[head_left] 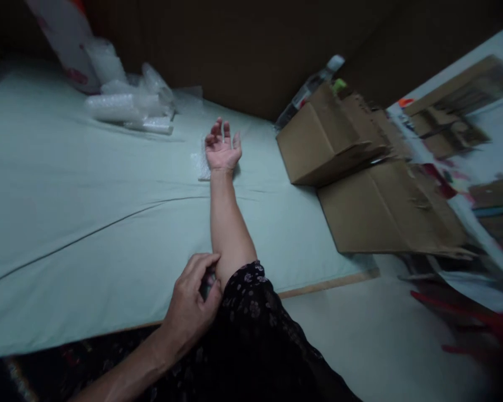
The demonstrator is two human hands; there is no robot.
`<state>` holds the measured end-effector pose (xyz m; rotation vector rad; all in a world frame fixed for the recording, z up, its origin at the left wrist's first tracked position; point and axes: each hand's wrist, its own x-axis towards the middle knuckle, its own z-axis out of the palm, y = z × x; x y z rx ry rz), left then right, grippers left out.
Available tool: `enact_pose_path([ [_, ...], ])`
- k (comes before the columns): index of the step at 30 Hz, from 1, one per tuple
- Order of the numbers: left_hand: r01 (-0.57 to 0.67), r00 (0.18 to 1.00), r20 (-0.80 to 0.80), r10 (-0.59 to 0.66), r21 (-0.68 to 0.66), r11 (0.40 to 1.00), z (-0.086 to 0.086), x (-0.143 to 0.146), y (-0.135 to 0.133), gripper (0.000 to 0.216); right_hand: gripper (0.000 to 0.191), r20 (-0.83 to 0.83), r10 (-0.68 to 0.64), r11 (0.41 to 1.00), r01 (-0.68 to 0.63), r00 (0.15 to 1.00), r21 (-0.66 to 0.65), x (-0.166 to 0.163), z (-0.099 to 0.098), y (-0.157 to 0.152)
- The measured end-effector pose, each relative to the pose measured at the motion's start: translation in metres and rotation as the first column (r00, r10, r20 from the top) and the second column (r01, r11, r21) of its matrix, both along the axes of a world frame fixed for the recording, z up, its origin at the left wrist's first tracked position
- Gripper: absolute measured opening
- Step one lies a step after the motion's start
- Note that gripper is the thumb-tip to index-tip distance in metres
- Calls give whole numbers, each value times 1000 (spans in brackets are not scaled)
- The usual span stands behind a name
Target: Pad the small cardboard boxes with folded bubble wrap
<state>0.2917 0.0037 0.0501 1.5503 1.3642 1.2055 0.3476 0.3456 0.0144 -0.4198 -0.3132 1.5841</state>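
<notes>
My right arm reaches out over the green cloth. My right hand [223, 151] is palm up, its fingers loosely bent and apart, with nothing in it. A small flat piece of bubble wrap [200, 166] lies on the cloth beside and partly behind that hand. My left hand [195, 287] is curled against the inner side of my right forearm [230, 229], close to the elbow and the black flowered sleeve [255, 296]. Its thumb and fingertips touch the skin there. Between thumb and fingers shows a small dark and pinkish patch that I cannot make out.
Rolled bubble wrap [129, 103] lies at the back left, by a white-and-pink container [67, 44]. Two cardboard boxes [360, 212] stand on the right, with a clear bottle [312, 84] behind them. A dark wall closes the back. A red chair-like object [478, 318] is blurred.
</notes>
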Motion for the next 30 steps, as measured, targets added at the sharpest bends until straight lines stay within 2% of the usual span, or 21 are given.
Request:
enact_pose_path([
  [3, 55, 997, 64, -49, -98, 994, -1, 1, -8, 15, 39, -17, 7, 999, -8, 1000, -40, 4, 9, -6],
  [5, 25, 989, 148, 1, -172, 985, -6, 2, -12, 11, 37, -60, -6, 998, 2, 998, -65, 8, 15, -8],
  [8, 28, 953, 295, 74, -327, 944, -17, 2, -13, 33, 36, -107, -16, 999, 11, 994, -49, 14, 25, -8],
  [10, 120, 945, 327, 17, -392, 912, -21, 1, -13, 40, 35, -96, -18, 999, 15, 995, -34, 20, 33, -9],
  [12, 158, 953, 300, -40, -378, 912, -19, 2, -16, 33, 36, -48, -34, 999, 33, 998, -26, 26, 43, -10],
  [14, 175, 956, 280, -89, -299, 938, -15, 8, -21, 22, 37, 53, -68, 998, 68, 996, -9, 32, 54, -10],
  [16, 251, 938, 298, -178, -230, 940, -10, 15, -28, 27, 38, 270, -115, 993, 108, 956, 41, 41, 70, -9],
  [17, 288, 924, 318, -211, -222, 931, -8, 17, -31, 29, 38, 452, -153, 988, 127, 879, 88, 46, 79, -8],
  [18, 302, 915, 344, -212, -232, 925, -8, 18, -32, 30, 38, 645, -199, 980, 140, 738, 143, 53, 90, -8],
  [19, 286, 911, 372, -178, -258, 923, -8, 17, -32, 29, 35, 799, -243, 970, 143, 550, 197, 62, 101, -8],
  [21, 190, 909, 414, -36, -337, 922, -9, 8, -30, 30, 26, 936, -300, 951, 140, 184, 277, 86, 124, -9],
  [24, 37, 903, 401, 152, -426, 904, -12, -16, -26, 34, 20, 949, -314, 932, 189, -13, 310, 135, 154, -10],
  [25, 11, 908, 380, 174, -438, 899, -12, -24, -26, 34, 26, 945, -300, 920, 222, -130, 323, 151, 161, -10],
  [26, 4, 916, 361, 175, -445, 896, -11, -30, -26, 33, 33, 862, -183, 916, 237, -474, 324, 167, 167, -11],
  [27, 12, 924, 347, 160, -445, 895, -10, -34, -26, 31, 38, 754, -56, 921, 258, -655, 292, 180, 171, -13],
  [29, 45, 937, 332, 113, -432, 901, -8, -37, -26, 29, 42, 600, 59, 918, 280, -798, 282, 198, 179, -18],
  [30, 56, 941, 326, 94, -423, 904, -7, -37, -26, 28, 43, 583, 63, 916, 279, -810, 289, 204, 182, -20],
])
